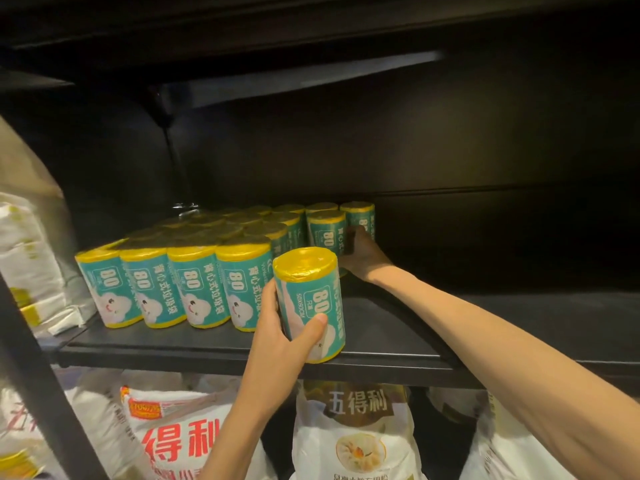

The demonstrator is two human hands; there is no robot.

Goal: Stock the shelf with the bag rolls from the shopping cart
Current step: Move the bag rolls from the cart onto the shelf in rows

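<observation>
Left hand point(277, 327) wraps one bag roll point(310, 303) upright at the shelf point(242, 351) edge. Right hand point(363, 254) reaches back onto a rear roll point(325, 230); its grip is partly hidden. Four rolls point(173, 285) line the front row.

bag rolls point(194, 271) on shelf point(242, 351), sacks point(353, 434) below

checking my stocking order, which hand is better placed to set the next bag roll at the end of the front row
Left. The left hand already grips a bag roll upright beside the front row, over bare shelf. The right hand is deeper in, touching a back roll.
</observation>
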